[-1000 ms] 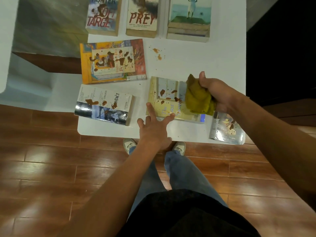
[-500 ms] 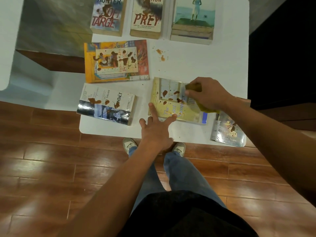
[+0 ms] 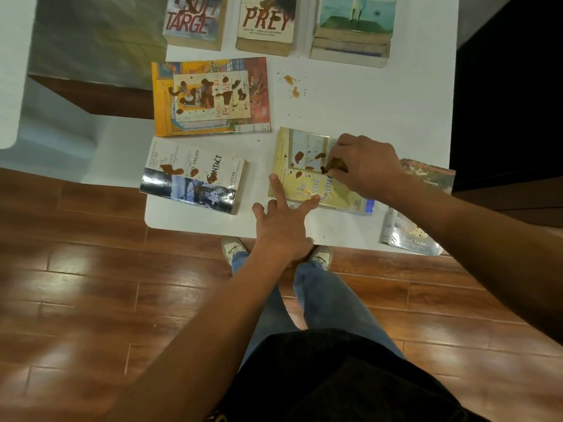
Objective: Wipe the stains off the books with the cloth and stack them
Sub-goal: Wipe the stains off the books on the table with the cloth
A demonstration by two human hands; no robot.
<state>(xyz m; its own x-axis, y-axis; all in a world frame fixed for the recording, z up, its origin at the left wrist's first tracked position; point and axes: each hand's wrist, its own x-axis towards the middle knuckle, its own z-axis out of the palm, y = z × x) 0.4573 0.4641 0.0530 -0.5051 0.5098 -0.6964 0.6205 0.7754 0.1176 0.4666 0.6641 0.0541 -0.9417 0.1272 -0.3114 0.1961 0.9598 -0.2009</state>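
Observation:
A pale yellow book [image 3: 301, 166] with brown stains lies flat near the front of the white table [image 3: 365, 111]. My right hand [image 3: 365, 166] grips the mustard cloth [image 3: 335, 166], mostly hidden under the fingers, and presses it onto the cover beside the stains. My left hand [image 3: 283, 217] holds straight spread fingers on the book's near edge. Left of it lies the stained Contact paperback [image 3: 195, 178]. Behind that sits an orange stained book [image 3: 210, 95]. A Mark Twain book [image 3: 408, 236] overhangs the front right edge, under my right forearm.
Along the back stand the Soft Target book [image 3: 195, 22], the Prey book [image 3: 265, 25] and a short stack of books [image 3: 353, 35]. Brown drips [image 3: 292, 85] mark the tabletop. Wooden floor, my legs and shoes lie below the table's front edge.
My right hand came down from a raised position and moved left across the yellow book, pressing the cloth onto the cover. My left hand stayed on the book's near edge.

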